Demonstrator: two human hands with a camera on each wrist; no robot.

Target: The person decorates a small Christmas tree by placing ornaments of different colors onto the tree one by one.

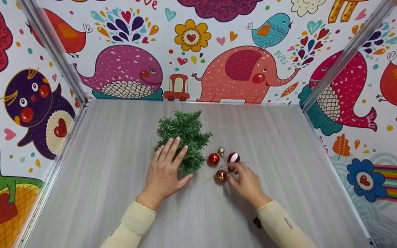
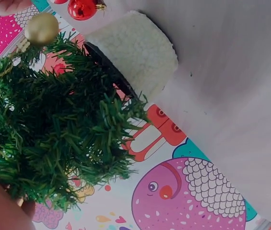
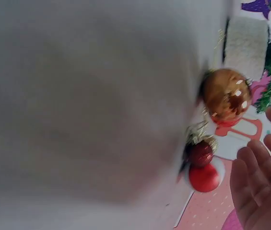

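Sleeves: your two pale sleeves point(image 1: 128, 222) lie nearest, reaching in over the grey table point(image 1: 109, 144).
Right hand: your right hand point(image 1: 247, 182) is low over the ornaments, thumb parted from the fingers, which bend only slightly and appear to hold nothing; whether a fingertip touches a ball, you cannot tell from here.
Ball pick-up: this looks like the step in hand, your right hand sorting out one ornament while your left steadies the tree.
Next pinch: it would call for thumb and forefinger to close on a single ball, or on its cap or loop, without rolling the neighbours.
Left hand: your left hand point(image 1: 164, 168) lies against the tree's near left side, fingers straight and spread, not curled round anything visible.
Copper ball: the copper ball point(image 1: 221, 176) sits beside your right thumb.
Dark red ornament: the small dark red ornament point(image 3: 200, 153) lies close by, mostly covered by your fingers from above.
Farther balls: the striped ball point(image 1: 233, 157), red ball point(image 1: 213, 159) and small gold ball point(image 1: 221, 151) lie just beyond.
Tree: the green tree point(image 1: 184, 129) stands upright on its white base point(image 2: 135, 52), left of the cluster.
Back wall: the printed panel point(image 1: 165, 34) closes the far side.
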